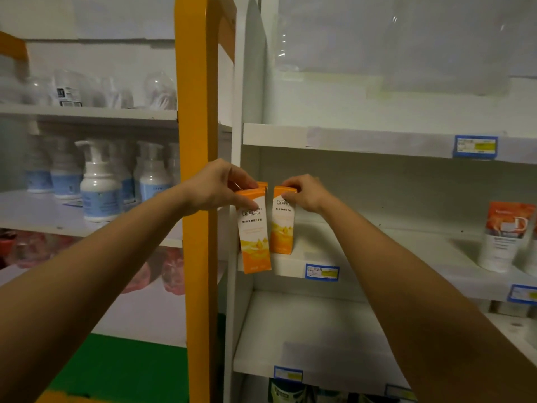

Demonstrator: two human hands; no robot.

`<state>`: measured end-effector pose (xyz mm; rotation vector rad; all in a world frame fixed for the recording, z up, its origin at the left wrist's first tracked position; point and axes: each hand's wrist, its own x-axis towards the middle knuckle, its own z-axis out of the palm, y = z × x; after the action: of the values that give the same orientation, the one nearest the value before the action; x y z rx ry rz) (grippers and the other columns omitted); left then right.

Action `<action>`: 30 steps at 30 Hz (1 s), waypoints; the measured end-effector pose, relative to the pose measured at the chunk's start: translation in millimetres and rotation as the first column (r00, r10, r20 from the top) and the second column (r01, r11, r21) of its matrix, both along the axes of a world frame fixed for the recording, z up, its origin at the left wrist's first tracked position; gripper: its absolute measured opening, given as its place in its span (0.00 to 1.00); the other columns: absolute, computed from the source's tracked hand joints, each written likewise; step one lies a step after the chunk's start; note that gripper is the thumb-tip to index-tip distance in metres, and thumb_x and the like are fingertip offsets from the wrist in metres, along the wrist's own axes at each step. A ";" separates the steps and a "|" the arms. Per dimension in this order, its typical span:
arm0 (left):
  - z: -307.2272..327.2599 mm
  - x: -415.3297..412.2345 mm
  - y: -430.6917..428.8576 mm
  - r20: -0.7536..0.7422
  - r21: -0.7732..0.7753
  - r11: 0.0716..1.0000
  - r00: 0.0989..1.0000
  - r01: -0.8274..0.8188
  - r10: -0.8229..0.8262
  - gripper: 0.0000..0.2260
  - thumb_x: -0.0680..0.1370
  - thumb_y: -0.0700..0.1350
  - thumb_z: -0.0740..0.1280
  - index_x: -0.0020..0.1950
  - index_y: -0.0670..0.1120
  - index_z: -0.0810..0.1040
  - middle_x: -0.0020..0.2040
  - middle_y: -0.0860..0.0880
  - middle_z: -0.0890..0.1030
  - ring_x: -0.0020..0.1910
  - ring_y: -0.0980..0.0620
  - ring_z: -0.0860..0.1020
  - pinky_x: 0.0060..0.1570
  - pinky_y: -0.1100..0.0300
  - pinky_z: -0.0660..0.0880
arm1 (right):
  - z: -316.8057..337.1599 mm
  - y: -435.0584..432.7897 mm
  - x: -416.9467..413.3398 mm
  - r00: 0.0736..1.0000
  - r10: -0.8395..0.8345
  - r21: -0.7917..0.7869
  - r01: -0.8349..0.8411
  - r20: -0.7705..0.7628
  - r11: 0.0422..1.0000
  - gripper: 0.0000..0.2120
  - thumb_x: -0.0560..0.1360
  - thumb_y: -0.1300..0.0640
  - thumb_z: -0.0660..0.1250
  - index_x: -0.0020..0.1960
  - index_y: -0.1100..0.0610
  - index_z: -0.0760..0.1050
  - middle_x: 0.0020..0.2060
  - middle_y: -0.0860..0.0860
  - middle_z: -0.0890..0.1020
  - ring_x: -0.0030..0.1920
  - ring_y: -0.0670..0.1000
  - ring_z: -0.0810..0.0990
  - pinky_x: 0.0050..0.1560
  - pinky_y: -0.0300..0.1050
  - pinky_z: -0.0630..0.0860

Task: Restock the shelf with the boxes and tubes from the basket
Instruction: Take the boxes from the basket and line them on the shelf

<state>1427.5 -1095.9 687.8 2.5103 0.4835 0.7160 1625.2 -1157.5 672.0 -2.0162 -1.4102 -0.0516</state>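
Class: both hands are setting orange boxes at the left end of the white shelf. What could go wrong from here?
1. The left box, held by the left hand, hangs past the shelf edge; released now, it would likely drop.
2. The right box stands tall and narrow near the edge; the right hand could tip it on letting go.

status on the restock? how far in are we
Early, by the look of it. Done: only a white and orange tube stands at the right end of the middle shelf; who put it there is unclear. In hand: the left hand holds one orange box in front of the shelf's edge, the right hand grips another orange box standing on it. Left: most of the shelf is bare; the basket is out of view.
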 end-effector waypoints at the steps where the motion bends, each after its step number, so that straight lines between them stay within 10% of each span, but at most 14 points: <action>1: 0.0 0.5 0.8 0.000 0.001 1.000 1.000 -0.002 0.002 0.16 0.71 0.40 0.71 0.58 0.41 0.78 0.55 0.45 0.80 0.56 0.47 0.79 0.51 0.55 0.79 | -2.8 1.4 -0.6 1.000 0.004 0.008 -0.004 0.002 1.000 0.18 0.76 0.60 0.64 0.66 0.60 0.72 0.63 0.58 0.76 0.63 0.56 0.75 0.62 0.46 0.71; 11: 5.1 12.6 -7.1 0.002 -0.006 0.999 0.999 0.034 -0.034 0.16 0.72 0.39 0.70 0.59 0.41 0.77 0.54 0.46 0.80 0.55 0.49 0.78 0.53 0.55 0.78 | -20.5 -39.2 13.9 0.997 -0.051 0.053 0.048 0.065 0.997 0.28 0.76 0.58 0.65 0.73 0.57 0.60 0.72 0.56 0.65 0.70 0.56 0.66 0.70 0.52 0.66; 30: 8.4 137.7 -15.7 -0.079 0.001 0.996 0.992 0.094 -0.093 0.19 0.72 0.39 0.71 0.63 0.40 0.76 0.60 0.42 0.79 0.52 0.50 0.76 0.52 0.59 0.72 | -53.0 -147.1 91.5 0.986 -0.060 -0.183 0.089 0.156 0.979 0.13 0.77 0.56 0.63 0.61 0.51 0.74 0.64 0.50 0.73 0.62 0.50 0.73 0.62 0.43 0.69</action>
<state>1565.2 -1111.5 696.2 2.5544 0.3892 0.5845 1716.7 -1304.6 619.0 -2.2628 -1.4788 -0.1077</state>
